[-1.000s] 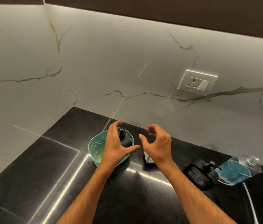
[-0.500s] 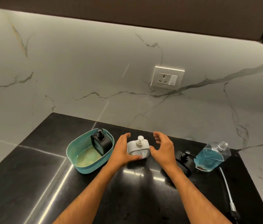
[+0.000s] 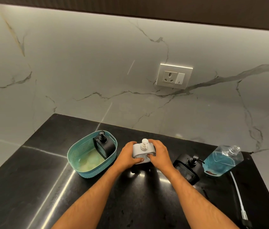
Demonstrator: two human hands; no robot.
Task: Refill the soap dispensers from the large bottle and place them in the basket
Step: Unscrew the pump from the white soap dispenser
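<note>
A white soap dispenser (image 3: 143,150) with a pump top stands on the black counter, held from both sides. My left hand (image 3: 127,157) grips its left side and my right hand (image 3: 161,152) grips its right side, thumbs on the front. A black dispenser (image 3: 105,147) leans inside the teal basket (image 3: 81,154) at the left. Another black dispenser (image 3: 188,167) sits on the counter to the right. Beside it the large clear bottle (image 3: 223,161) of blue soap lies tilted, its cap off.
A pump tube (image 3: 237,192) lies on the counter at the far right. The marble wall behind carries a socket plate (image 3: 175,76). The black counter (image 3: 31,187) stretches left and toward me.
Both hands moved from beside the basket onto the white dispenser and closed round it. The camera view shifted right and down.
</note>
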